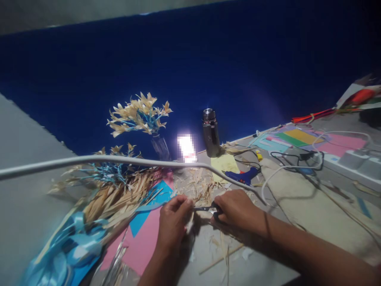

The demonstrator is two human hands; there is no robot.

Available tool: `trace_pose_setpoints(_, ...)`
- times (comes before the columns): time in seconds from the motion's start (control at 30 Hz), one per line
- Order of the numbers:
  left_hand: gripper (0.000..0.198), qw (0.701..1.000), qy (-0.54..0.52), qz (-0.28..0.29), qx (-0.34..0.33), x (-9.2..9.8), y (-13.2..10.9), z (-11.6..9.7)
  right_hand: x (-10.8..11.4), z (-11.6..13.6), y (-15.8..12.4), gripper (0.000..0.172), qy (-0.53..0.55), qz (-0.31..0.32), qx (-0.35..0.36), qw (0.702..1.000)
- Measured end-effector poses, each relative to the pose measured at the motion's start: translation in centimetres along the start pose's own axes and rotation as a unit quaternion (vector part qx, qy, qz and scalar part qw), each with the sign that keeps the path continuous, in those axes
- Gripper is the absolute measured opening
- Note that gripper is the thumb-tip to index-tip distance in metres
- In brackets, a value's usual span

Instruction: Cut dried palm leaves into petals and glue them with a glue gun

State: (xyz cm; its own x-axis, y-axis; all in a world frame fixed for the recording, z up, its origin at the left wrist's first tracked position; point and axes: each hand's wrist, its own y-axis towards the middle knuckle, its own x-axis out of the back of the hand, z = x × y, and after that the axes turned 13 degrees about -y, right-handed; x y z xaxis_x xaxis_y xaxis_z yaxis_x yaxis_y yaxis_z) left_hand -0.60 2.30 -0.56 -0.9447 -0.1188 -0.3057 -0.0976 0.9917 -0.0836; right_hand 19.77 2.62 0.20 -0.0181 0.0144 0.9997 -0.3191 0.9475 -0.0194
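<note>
My right hand (pixel 236 208) is closed around the dark handles of a pair of scissors (pixel 205 209), whose blades point left. Just beyond the blade tips, my left hand (pixel 175 216) is pinched shut with thumb against fingers; what it holds is too small and hidden to make out. Pale husk scraps (pixel 201 184) lie scattered behind both hands. A bundle of dried husk strips (pixel 110 198) rests to the left, over pink paper (pixel 145 238) and blue paper (pixel 139 222). Light blue ribbon (pixel 77 242) is heaped at the lower left.
Husk flowers (pixel 139 113) stand in a clear vase (pixel 160 147) near a dark flask (pixel 210 135). A blue glue gun (pixel 242 176) lies right of the scraps. One white cable (pixel 98 159) crosses the view in front. A power strip (pixel 351 169) sits at right.
</note>
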Motion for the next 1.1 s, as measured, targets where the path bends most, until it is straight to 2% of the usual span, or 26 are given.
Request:
trace_pose_setpoints(0.17,0.029,0.999,0.005,0.046,0.008,-0.1,0.0,-0.1,0.2,0.3,-0.2,0.026,0.008,0.01,0.007,1.0)
trace_pose_setpoints(0.43,0.028,0.997,0.038,0.069,-0.009,-0.1,0.1,-0.2,0.4,0.3,-0.2,0.023,0.027,-0.005,0.024,0.999)
trace_pose_setpoints(0.57,0.028,0.997,0.032,0.074,-0.02,-0.3,-0.1,-0.3,0.7,0.4,-0.3,0.023,0.029,0.004,0.021,0.999)
trace_pose_setpoints(0.83,0.027,0.998,0.01,0.066,0.0,-0.1,-0.2,-0.4,1.2,0.6,-0.4,0.043,0.068,0.037,0.011,0.997)
trace_pose_setpoints(1.0,0.024,0.997,0.006,0.077,0.008,0.0,-0.1,-0.3,1.1,0.7,-0.4,0.042,0.08,0.054,0.003,0.995)
trace_pose_setpoints(1.1,0.024,0.996,-0.006,0.082,0.021,0.0,-0.1,-0.3,0.7,0.4,-0.4,0.036,0.093,0.068,0.006,0.993)
